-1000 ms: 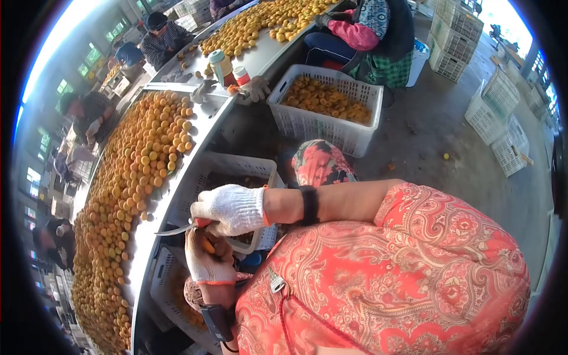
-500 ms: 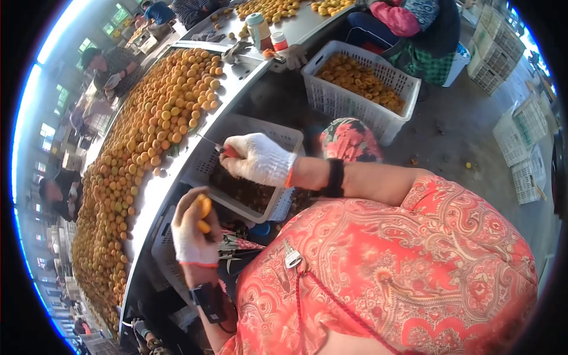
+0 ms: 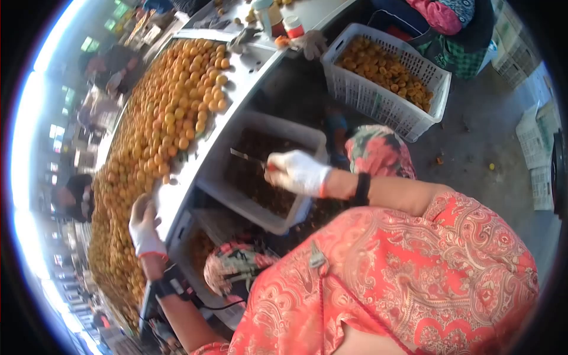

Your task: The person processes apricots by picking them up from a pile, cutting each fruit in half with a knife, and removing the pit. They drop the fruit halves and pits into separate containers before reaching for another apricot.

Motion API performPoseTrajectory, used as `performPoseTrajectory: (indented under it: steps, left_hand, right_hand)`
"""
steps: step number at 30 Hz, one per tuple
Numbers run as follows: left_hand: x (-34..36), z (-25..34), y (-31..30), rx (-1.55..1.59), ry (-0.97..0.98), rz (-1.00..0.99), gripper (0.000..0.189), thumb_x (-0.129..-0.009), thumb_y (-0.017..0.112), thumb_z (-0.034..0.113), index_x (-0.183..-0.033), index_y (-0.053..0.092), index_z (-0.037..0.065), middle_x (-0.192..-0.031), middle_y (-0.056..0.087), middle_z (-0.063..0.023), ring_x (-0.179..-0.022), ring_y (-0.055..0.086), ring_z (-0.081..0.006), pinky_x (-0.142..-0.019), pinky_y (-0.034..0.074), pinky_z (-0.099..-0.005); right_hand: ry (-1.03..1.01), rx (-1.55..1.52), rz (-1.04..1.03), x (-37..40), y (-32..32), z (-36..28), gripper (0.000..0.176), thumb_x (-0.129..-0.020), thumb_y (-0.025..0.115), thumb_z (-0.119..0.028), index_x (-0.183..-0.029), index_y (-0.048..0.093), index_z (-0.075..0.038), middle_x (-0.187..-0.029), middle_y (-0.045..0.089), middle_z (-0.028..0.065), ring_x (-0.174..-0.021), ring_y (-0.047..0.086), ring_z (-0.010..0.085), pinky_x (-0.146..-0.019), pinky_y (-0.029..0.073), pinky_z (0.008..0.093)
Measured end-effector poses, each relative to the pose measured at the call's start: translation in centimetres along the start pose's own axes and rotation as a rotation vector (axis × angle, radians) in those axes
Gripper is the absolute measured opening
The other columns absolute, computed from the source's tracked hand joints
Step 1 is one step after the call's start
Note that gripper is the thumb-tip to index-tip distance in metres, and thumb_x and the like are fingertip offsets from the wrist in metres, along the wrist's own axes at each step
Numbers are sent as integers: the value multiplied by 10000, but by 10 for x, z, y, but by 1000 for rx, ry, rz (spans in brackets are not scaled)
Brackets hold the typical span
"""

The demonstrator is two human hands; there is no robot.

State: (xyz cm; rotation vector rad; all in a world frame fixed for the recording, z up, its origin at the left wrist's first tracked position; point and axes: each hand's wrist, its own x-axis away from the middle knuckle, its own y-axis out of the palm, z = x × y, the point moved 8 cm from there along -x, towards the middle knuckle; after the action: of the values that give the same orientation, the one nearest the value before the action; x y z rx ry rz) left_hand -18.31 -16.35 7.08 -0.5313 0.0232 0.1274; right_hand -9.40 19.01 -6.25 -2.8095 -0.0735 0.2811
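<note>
My left hand (image 3: pixel 145 229), in a white glove with brown-coated fingers, reaches over the metal table's edge. It touches or nearly touches the pile of apricots (image 3: pixel 171 112); its fingers are loosely apart and nothing shows in them. My right hand (image 3: pixel 302 173), in a white knitted glove, is closed around the red handle of a small knife (image 3: pixel 248 155). The thin blade points left, above a grey plastic crate (image 3: pixel 293 220) holding dark bits. Partly hidden below my left forearm, another crate (image 3: pixel 184 232) has some orange pieces inside.
A white crate (image 3: pixel 387 116) of halved apricots stands on the floor, beside a seated person (image 3: pixel 455 53). A glove (image 3: pixel 309 44) and a red-and-white jar (image 3: pixel 293 26) lie near the table corner. Other people work across the table; stacked crates (image 3: pixel 535 136) stand at right.
My left hand has moved left to the apricot pile, and the apricot halves it held are gone from it. My right hand with the knife now appears lower and further right.
</note>
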Motion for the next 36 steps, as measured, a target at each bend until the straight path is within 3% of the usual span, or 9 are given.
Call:
performPoseTrajectory:
  steps: [5, 7, 11, 19, 21, 23, 29, 35, 36]
  left_hand:
    - [-135, -1, 180, -289, 378, -313, 452, -810, 678, -8, -1255, 622, 46, -1095, 643, -56, -690, 560, -98, -639, 499, -274]
    - [-151, 1, 232, -431, 212, -443, 489, -795, 664, -15, -1279, 608, 37, -1194, 624, -76, -686, 555, -117, -669, 502, -274]
    - [-216, -35, 293, -707, 789, -421, 607, -779, 661, 8, -1371, 533, 45, -1162, 621, -177, -881, 641, -246, -790, 523, -329]
    - [-221, -25, 322, -872, 566, -538, 438, -773, 701, 67, -1200, 610, 37, -1140, 621, -218, -1116, 575, -417, -951, 486, -439]
    - [-232, -37, 313, -765, 601, -421, 379, -803, 683, 50, -1176, 624, 20, -1081, 663, -189, -1045, 628, -341, -895, 508, -405]
    - [-189, -8, 284, -109, 221, -547, 239, -927, 588, 65, -1154, 664, 49, -924, 666, 9, -764, 558, -46, -619, 459, -211]
    - [-13, 75, 205, 784, -96, -711, 454, -894, 571, 28, -1334, 504, -61, -1153, 630, -151, -877, 625, -175, -706, 519, -254]
    - [79, 56, 154, 845, -114, -548, 484, -869, 604, 47, -1337, 511, -34, -1126, 645, -150, -919, 659, -206, -742, 558, -267]
    - [88, 56, 148, 906, -101, -507, 482, -865, 612, 37, -1333, 516, -31, -1122, 645, -144, -917, 657, -204, -737, 555, -270]
  right_hand:
    - [103, 4, -53, 0, -5, 33, 201, -878, 659, -215, -980, 635, -43, -872, 697, 182, -849, 692, 350, -727, 529, 417]
    - [148, -14, -61, -4, -6, 45, 182, -904, 627, -201, -981, 626, -36, -852, 704, 169, -833, 697, 345, -730, 529, 408]
    - [260, -20, -59, -14, -14, 67, 283, -903, 639, -289, -1009, 639, -27, -879, 688, 233, -883, 665, 427, -753, 512, 470]
    - [281, 2, 29, -15, -26, 86, 269, -909, 639, -281, -990, 636, -24, -848, 681, 236, -842, 670, 420, -727, 513, 468]
    - [190, 19, 73, -17, -38, 70, 235, -917, 637, -258, -955, 630, -26, -808, 672, 220, -794, 682, 381, -683, 521, 431]
    - [230, -105, 85, -15, -42, 62, 190, -917, 636, -216, -947, 623, -29, -782, 665, 195, -766, 692, 330, -665, 524, 400]
    - [117, -331, 36, -15, -35, -19, 144, -976, 580, -138, -913, 547, -13, -778, 636, 56, -699, 584, 116, -653, 490, 288]
    - [-27, -103, -111, 6, -8, -92, 219, -971, 624, -227, -960, 557, -19, -733, 619, 157, -677, 628, 236, -636, 486, 354]
    - [-41, -158, -126, 11, 0, -96, 214, -993, 599, -217, -941, 548, -16, -726, 563, 76, -727, 536, 114, -672, 467, 318]
